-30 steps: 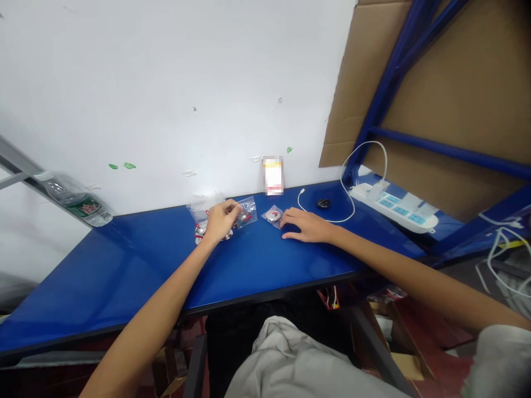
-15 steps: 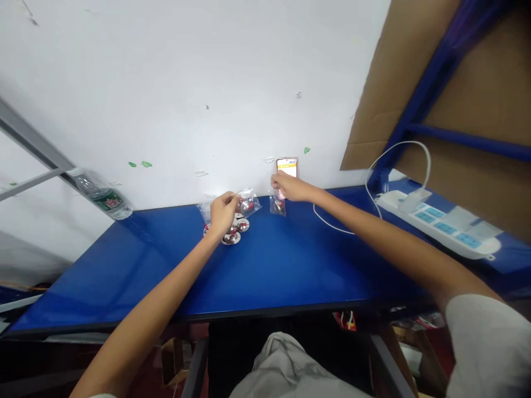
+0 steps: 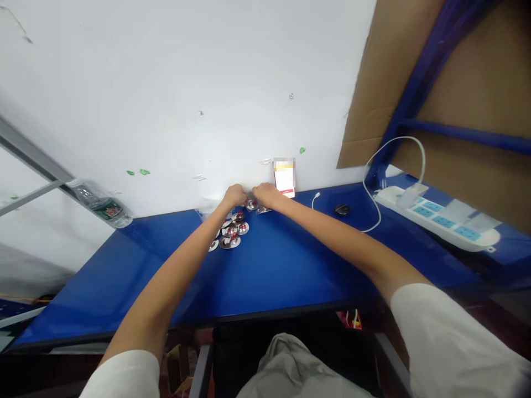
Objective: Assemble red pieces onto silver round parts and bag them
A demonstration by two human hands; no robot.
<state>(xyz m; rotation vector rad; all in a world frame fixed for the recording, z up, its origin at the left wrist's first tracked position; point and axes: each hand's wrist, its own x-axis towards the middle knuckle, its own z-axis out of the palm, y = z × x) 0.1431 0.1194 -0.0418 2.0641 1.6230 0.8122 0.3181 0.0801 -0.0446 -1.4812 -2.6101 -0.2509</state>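
Note:
Near the wall my left hand (image 3: 235, 195) is closed, its fingertips pinching the edge of a clear plastic bag (image 3: 251, 204) that holds a shiny round metal piece with red on it. Close beside it, my right hand (image 3: 265, 194) is closed on a small clear bag (image 3: 262, 209), mostly covered by the fingers. Below my left hand lies a pile of round metal discs (image 3: 230, 230) with red parts. More clear plastic (image 3: 206, 209) sits behind my left forearm. A lit phone (image 3: 284, 179) leans on the wall just right of my right hand.
On the blue table (image 3: 265, 276), a white cable (image 3: 378, 218) and a black mouse (image 3: 342, 209) lie to the right. A white power strip (image 3: 440, 218) is farther right. A water bottle (image 3: 102, 203) leans at the left, beside a metal frame.
My right hand has moved left from in front of the phone, bringing the small bag next to my left hand. My left hand has shifted slightly right. The phone screen and mouse now show.

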